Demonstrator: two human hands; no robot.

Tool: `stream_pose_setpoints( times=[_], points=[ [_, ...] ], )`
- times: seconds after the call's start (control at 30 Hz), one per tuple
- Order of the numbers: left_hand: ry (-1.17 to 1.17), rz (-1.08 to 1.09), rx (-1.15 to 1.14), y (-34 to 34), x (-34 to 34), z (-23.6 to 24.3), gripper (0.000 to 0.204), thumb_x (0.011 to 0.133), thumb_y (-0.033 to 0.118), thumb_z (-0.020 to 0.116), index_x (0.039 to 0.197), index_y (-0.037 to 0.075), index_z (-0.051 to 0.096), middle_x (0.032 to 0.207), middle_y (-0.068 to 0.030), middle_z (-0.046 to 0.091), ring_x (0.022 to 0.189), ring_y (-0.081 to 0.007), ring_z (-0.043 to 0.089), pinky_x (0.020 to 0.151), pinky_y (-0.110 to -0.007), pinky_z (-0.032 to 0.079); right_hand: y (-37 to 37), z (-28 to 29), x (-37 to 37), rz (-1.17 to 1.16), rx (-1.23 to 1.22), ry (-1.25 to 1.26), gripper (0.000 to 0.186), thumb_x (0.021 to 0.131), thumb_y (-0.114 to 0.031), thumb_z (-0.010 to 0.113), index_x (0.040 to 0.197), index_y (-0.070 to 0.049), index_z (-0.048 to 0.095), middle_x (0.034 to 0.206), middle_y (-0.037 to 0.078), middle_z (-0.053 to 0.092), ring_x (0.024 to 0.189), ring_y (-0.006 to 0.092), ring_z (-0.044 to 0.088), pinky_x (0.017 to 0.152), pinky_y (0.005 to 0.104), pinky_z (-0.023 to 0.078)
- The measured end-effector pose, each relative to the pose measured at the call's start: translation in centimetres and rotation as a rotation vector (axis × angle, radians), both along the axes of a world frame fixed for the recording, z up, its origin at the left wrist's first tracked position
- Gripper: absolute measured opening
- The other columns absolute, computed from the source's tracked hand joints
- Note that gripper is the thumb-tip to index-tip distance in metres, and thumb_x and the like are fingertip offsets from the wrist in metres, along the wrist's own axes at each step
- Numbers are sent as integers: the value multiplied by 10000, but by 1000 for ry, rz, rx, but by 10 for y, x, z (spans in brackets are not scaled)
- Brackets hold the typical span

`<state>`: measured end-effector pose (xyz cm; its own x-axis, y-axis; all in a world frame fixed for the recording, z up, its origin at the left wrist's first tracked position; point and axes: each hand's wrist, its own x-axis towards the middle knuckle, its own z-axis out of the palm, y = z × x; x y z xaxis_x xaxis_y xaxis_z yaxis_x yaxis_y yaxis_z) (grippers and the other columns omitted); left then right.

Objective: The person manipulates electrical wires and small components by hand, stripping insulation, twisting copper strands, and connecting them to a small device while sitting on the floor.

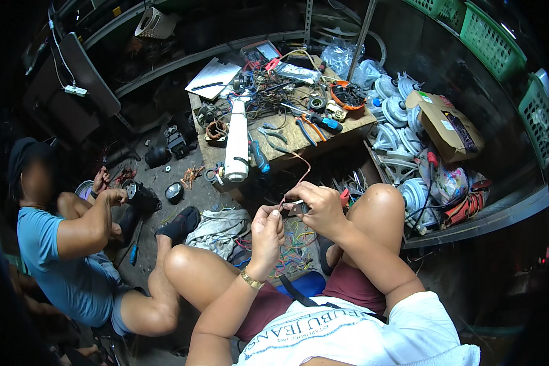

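Note:
My left hand (pixel 267 235) pinches a thin reddish-brown wire (pixel 305 169) in front of my knees, fingers closed. Just right of it, my right hand (pixel 316 204) is closed around a small tool (pixel 296 207), partly hidden, light and dark, which touches the wire beside my left fingertips. The wire rises toward pliers (pixel 273 138) on the wooden workbench (pixel 348 130). A blue-handled screwdriver (pixel 259 155) and a long white cylinder (pixel 238 140) lie nearby on that bench. Below my hands is a tangle of coloured wires (pixel 296 250) on the floor.
A co-worker (pixel 85 256) sits at the left, hands on a dark motor part (pixel 141 198). A grey cloth (pixel 216 235) lies on the floor. Silver discs (pixel 396 110), a cardboard box (pixel 448 128) and green baskets (pixel 491 39) line the right. Tools and cables crowd the bench.

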<state>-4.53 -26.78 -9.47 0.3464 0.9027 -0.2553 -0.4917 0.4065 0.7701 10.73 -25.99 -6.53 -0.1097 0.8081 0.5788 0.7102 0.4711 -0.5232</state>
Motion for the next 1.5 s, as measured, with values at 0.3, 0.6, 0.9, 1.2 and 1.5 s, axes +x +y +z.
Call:
stream_pose_setpoints(
  times=[0.3, 0.6, 0.9, 1.2, 1.5],
  points=[
    [157, -162, 145, 2, 0, 9, 144, 955, 217, 480, 954, 73, 490, 541, 84, 300, 416, -10, 227, 369, -176, 180, 6, -25, 0, 1, -439, 726, 79, 812, -71, 628, 792, -10, 582, 675, 39, 583, 654, 109, 584, 610, 261, 471],
    [41, -201, 69, 3, -4, 11, 165, 962, 229, 454, 916, 72, 476, 521, 73, 284, 411, -20, 212, 380, -182, 184, 9, -20, -3, 69, -718, 1196, 100, 870, -112, 584, 815, -35, 553, 684, 40, 592, 456, 38, 427, 393, 198, 333],
    [22, -53, 22, 1, -15, 6, 179, 970, 242, 443, 905, 78, 471, 534, 61, 282, 412, -31, 231, 369, -182, 204, 16, -1, 38, -19, -668, 898, 206, 884, -239, 564, 922, -48, 495, 653, -1, 504, 491, 43, 409, 443, 188, 320],
    [-99, -57, -21, 8, -19, 10, 164, 975, 235, 430, 913, 92, 481, 530, 58, 265, 402, -34, 230, 349, -181, 198, -13, 7, 16, 160, -502, 628, 340, 775, -123, 674, 1063, -15, 530, 776, 16, 514, 699, 93, 482, 645, 235, 397],
    [-90, -121, -5, 1, -13, 6, 166, 974, 221, 427, 911, 79, 484, 534, 62, 305, 401, -17, 227, 351, -180, 181, 3, 1, -7, 83, -176, 292, 124, 798, -50, 653, 904, 15, 644, 781, 84, 645, 670, 134, 590, 608, 249, 454]
  ],
)
